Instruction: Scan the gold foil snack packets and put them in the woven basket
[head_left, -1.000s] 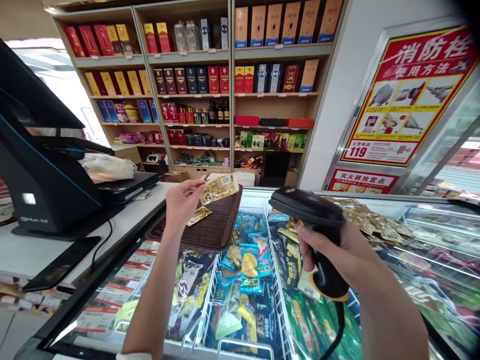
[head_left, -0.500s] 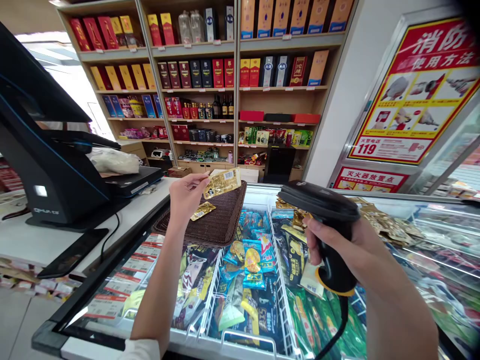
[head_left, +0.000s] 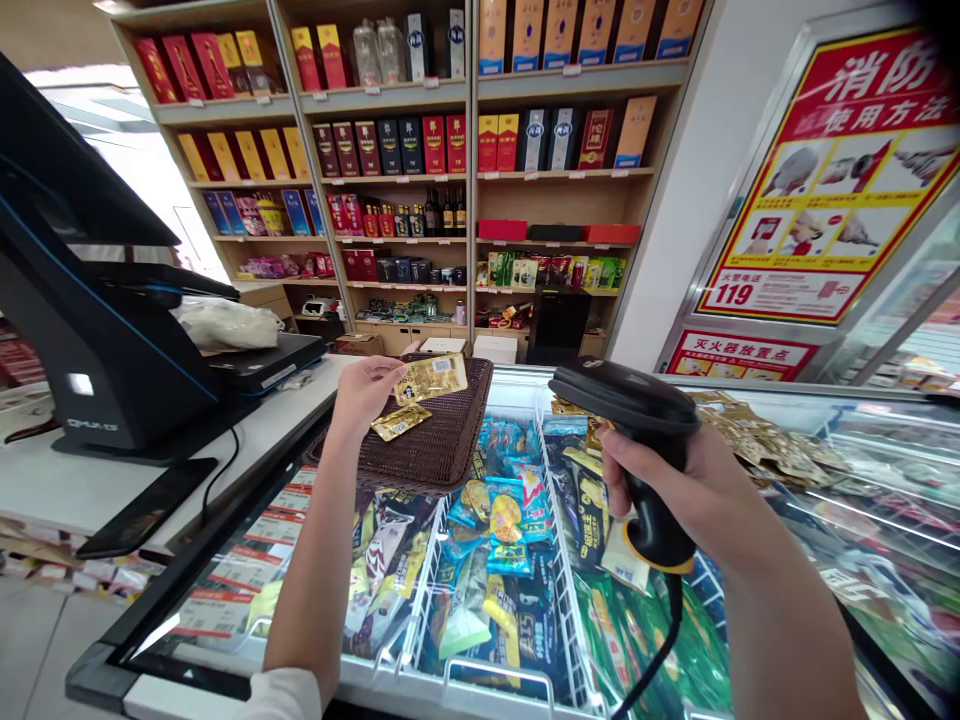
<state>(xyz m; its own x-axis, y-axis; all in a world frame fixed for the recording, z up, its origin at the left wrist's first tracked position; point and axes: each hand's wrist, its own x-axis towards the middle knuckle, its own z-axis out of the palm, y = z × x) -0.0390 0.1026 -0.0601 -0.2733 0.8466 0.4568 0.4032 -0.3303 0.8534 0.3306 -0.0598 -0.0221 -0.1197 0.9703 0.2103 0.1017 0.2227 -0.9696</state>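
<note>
My left hand (head_left: 365,392) pinches the left end of a gold foil packet (head_left: 433,378) with a barcode patch on its upper side. Just below it, another gold packet (head_left: 401,422) lies in a brown woven basket (head_left: 450,450), which rests on the freezer's glass top. My right hand (head_left: 686,470) is wrapped around the handle of a black barcode scanner (head_left: 626,395) with a yellow-orange trim. The scanner's head points left, toward the held packet, and its cable hangs down from the handle.
Wire baskets of wrapped ice creams (head_left: 506,520) fill the freezer below. More gold packets (head_left: 765,435) are piled at the right. A checkout terminal (head_left: 112,330) and a dark phone-like slab (head_left: 146,508) are on the left counter. Shelves of boxed goods (head_left: 401,145) stand behind.
My left hand has lowered the gold packet slightly and moved it left, closer over the basket. My right hand with the scanner has shifted a little to the left.
</note>
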